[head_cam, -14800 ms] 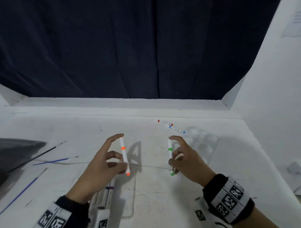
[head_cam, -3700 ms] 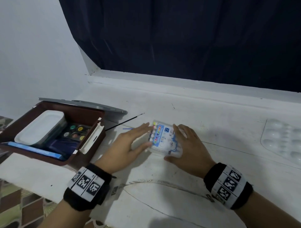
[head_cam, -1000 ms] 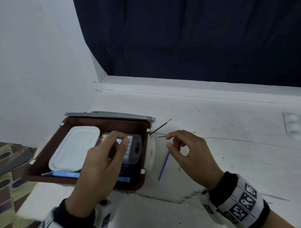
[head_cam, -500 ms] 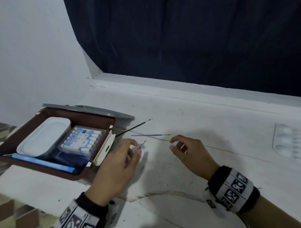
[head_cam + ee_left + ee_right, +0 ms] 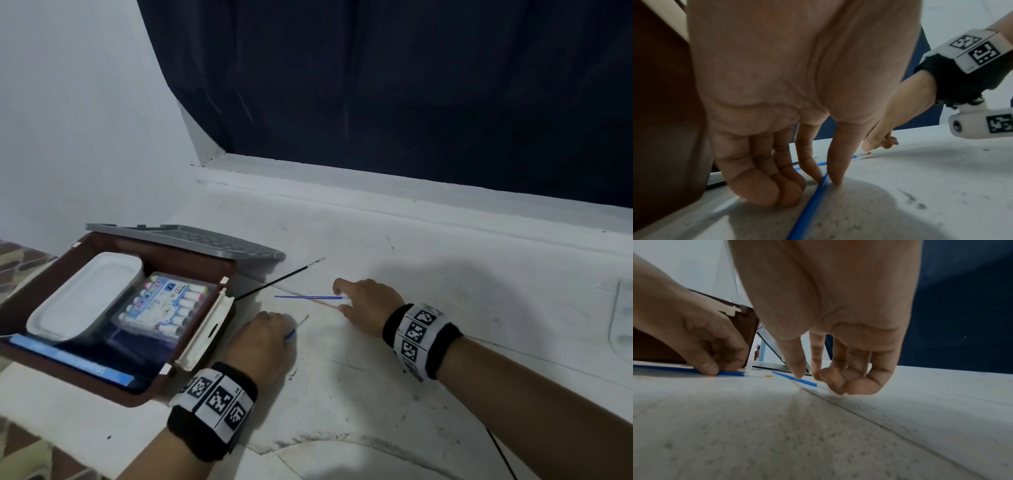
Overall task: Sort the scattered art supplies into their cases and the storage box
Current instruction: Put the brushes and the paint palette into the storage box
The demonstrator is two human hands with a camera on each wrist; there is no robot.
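Note:
Near the front of the white table, my left hand (image 5: 287, 329) (image 5: 826, 180) pinches a thin blue paintbrush (image 5: 296, 330) (image 5: 809, 209) between thumb and forefinger, flat against the surface. My right hand (image 5: 342, 301) (image 5: 807, 376) has its thumb and curled fingers closed on the tip end of a second blue paintbrush (image 5: 301, 297) (image 5: 805, 382), which also lies on the table. A black paintbrush (image 5: 281, 280) lies just behind, running toward the box. The brown storage box (image 5: 137, 394) stands open at the left and holds the marker case (image 5: 168, 308) and a white case (image 5: 85, 294).
The grey lid (image 5: 205, 240) leans behind the box. A clear paint palette (image 5: 621, 325) shows at the right edge. A dark curtain hangs along the back and a white wall closes the left side. The table's front edge runs below the box.
My left hand has dropped onto the near blue brush and pinched it. My right hand has moved forward and closed on the end of the far blue brush.

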